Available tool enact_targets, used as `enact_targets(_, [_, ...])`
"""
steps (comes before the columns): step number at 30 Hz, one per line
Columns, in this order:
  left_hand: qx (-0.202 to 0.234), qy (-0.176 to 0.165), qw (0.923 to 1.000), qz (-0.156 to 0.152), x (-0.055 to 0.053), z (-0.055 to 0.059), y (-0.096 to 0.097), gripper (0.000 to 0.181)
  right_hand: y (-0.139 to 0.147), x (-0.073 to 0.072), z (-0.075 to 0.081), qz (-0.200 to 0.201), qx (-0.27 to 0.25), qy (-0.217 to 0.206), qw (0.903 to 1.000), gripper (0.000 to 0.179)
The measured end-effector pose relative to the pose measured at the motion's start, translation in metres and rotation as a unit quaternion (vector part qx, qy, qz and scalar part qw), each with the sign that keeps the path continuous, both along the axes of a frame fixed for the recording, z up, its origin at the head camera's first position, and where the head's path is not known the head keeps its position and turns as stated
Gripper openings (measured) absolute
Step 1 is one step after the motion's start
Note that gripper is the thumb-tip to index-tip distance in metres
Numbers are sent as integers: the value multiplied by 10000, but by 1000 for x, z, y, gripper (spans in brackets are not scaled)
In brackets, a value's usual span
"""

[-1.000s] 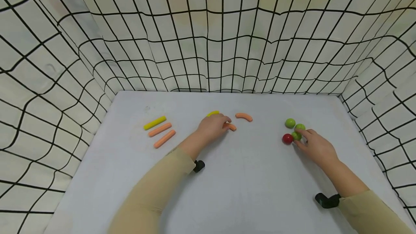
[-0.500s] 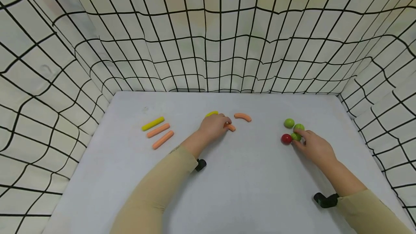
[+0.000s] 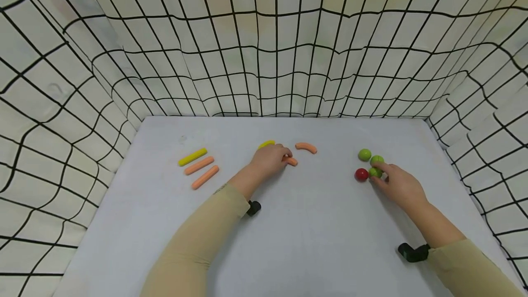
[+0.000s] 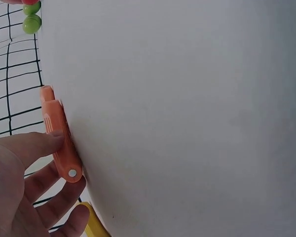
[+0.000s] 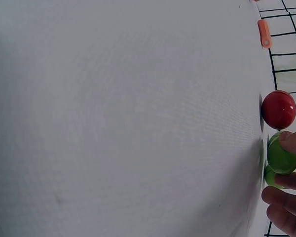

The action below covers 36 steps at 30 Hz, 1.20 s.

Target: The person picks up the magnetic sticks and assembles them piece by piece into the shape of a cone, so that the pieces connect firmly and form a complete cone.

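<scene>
We reach forward with both arms, our left hand (image 3: pixel 270 159) and right hand (image 3: pixel 403 189) well apart, fingertips turned inward toward each other. Behind the left hand, our left arm (image 3: pixel 198 235) slants back and outward, its sleeve ending near the wrist. Behind the right hand, our right arm (image 3: pixel 443 228) slants outward the other way, with more bare forearm. Our left thumb (image 4: pixel 44 144) and left fingers (image 4: pixel 59 203) pinch from opposite sides; our right thumb (image 5: pixel 295 142) likewise opposes a finger, with two more right fingers (image 5: pixel 286 201) bent alongside.
</scene>
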<state>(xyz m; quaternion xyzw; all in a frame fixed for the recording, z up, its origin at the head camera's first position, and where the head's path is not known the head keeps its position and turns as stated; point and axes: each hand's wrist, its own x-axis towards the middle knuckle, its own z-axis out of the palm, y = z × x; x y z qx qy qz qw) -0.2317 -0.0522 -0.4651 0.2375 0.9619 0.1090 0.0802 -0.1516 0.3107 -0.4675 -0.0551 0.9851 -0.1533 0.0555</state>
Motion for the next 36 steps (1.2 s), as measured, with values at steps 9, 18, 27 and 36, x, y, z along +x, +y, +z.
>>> enact_targets(9, [101,-55,9999,47,6,-4,3,28,6,5,2,-27,-17,136,9999,43])
enact_targets(18, [265,31,9996,103,13,-4,1,33,2,9,7,70,10,711,9974,40])
enact_targets(27, [326,109,9993,161,25,0,-11,33,-15,12,13,230,-44,1299,9912,40])
enact_targets(36, [332,215,9990,200,37,5,-24,31,-39,10,22,444,-117,1226,9914,42])
